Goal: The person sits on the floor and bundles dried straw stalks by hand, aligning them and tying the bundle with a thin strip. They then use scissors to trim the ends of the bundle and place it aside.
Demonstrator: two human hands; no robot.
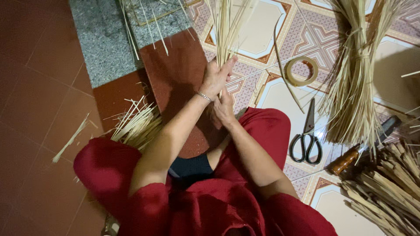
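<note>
We see left hand and right hand clenched round straw bundle — light, springy, brittle; grip low, near base.

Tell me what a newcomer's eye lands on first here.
First, the two hands: the left hand and the right hand grip a thin bundle of pale straw at centre. Next, the big tied straw sheaf at right, with black-handled scissors and a tape roll beside it on the patterned tiles.
</note>
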